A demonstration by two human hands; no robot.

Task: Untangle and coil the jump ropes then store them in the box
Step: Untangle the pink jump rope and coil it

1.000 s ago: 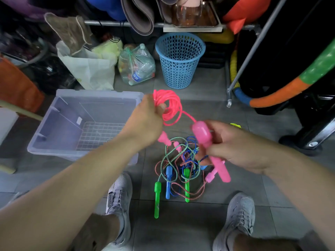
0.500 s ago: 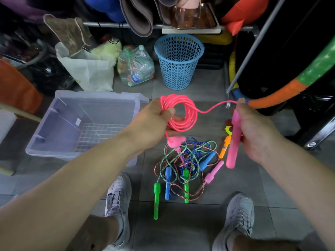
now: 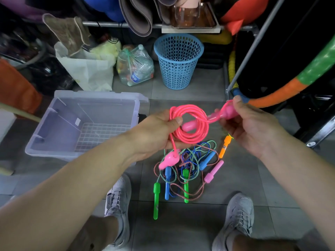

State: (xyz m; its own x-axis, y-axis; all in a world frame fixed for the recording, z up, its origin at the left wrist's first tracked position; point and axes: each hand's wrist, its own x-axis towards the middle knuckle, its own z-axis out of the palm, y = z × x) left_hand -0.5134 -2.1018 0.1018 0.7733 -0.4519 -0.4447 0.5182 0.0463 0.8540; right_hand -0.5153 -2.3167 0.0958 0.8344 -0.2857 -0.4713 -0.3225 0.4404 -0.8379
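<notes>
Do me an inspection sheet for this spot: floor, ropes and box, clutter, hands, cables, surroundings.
Surface: grey tiled floor.
Job's things: pink rope coiled in hand; tangled ropes on the floor; clear box, no ropes inside.
Clutter: blue basket, bag of bottles, white bag.
Hands: left hand grips the coil; right hand pinches a pink handle.
Cables: nothing clearly seen.
Surroundings: metal rack, rolled mat, striped hoop.

- A grey tiled floor (image 3: 181,223) fills the lower frame.
- A blue mesh basket (image 3: 178,60) stands at upper centre.
- A white bag (image 3: 87,71) and a clear bag of bottles (image 3: 135,69) sit left of the basket.
- A metal rail (image 3: 105,24) crosses the top, with a rolled mat (image 3: 137,15) above it.
- An orange-and-green hoop (image 3: 282,92) curves along the right edge.
</notes>
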